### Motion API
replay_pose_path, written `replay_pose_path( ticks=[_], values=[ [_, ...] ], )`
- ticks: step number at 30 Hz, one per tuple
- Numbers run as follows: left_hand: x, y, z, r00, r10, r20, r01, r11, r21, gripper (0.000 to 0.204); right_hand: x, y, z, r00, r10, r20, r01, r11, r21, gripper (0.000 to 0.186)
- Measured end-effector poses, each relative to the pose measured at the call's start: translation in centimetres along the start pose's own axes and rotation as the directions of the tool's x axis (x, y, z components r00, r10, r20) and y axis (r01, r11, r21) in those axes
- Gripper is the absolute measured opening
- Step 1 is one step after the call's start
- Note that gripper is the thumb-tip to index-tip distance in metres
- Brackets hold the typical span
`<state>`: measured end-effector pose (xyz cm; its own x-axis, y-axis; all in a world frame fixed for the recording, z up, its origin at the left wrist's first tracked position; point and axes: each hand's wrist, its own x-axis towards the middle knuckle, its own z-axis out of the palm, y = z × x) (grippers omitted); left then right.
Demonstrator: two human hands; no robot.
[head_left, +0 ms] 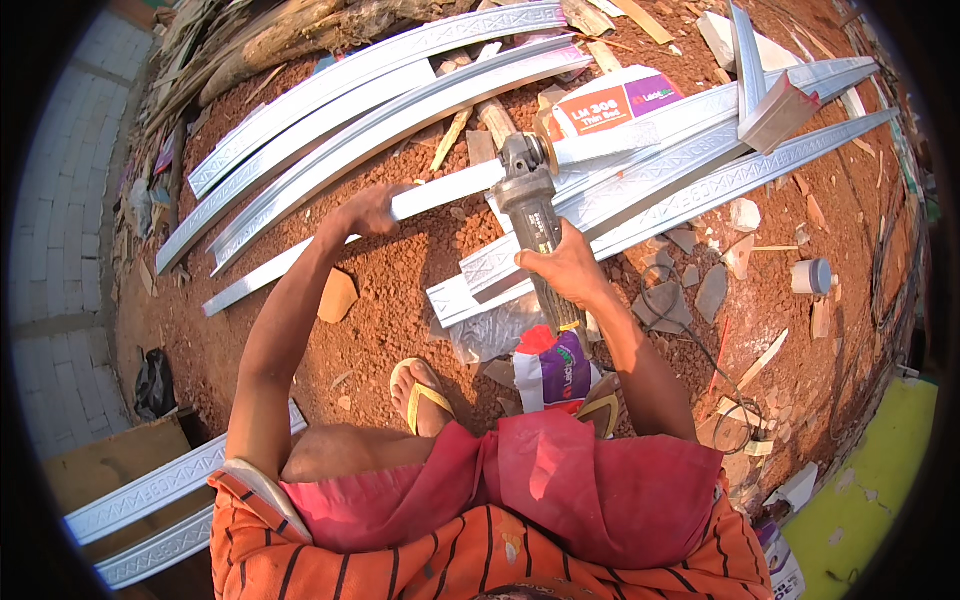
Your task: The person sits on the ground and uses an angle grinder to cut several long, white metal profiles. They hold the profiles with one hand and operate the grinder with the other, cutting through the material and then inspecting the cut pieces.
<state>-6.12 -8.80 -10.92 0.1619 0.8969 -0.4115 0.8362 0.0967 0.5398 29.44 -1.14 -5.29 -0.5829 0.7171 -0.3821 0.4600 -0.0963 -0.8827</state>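
My left hand [372, 213] grips a long white moulding strip [444, 190] at its left part. My right hand [568, 262] is closed around the body of a black, worn angle grinder [527, 205]. The grinder's head and disc [542, 152] are at the strip, at the upper middle; whether the disc touches it I cannot tell. Other white patterned mouldings [640, 210] lie beneath and to the right of the grinder. A torn white and purple bag [550, 375] lies under its rear end, and a dark cord [668, 320] loops on the right.
More mouldings [380, 45] lie at the upper left and lower left [150, 480], by wood scraps [240, 80]. Broken pieces [710, 295] and a small cylindrical container [810, 277] sit on red soil. A grey block wall [65, 180] is at left, a yellow-green board [870, 470] at lower right.
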Motion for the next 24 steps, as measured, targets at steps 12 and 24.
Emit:
replay_pose_path(
  ticks=[12, 24],
  values=[
    [-0.9, 2.8, 2.7, 0.946, -0.316, -0.065, 0.305, 0.942, -0.140, 0.098, -1.4, -0.5, 0.0, 0.998, 0.050, 0.032, -0.050, 0.999, -0.021, 0.065],
    [0.2, 0.5, 4.0, 0.956, -0.275, -0.097, 0.264, 0.958, -0.117, 0.072, 0.3, 1.3, 0.8, 0.998, 0.032, -0.049, -0.039, 0.987, -0.155, 0.069]
  ],
)
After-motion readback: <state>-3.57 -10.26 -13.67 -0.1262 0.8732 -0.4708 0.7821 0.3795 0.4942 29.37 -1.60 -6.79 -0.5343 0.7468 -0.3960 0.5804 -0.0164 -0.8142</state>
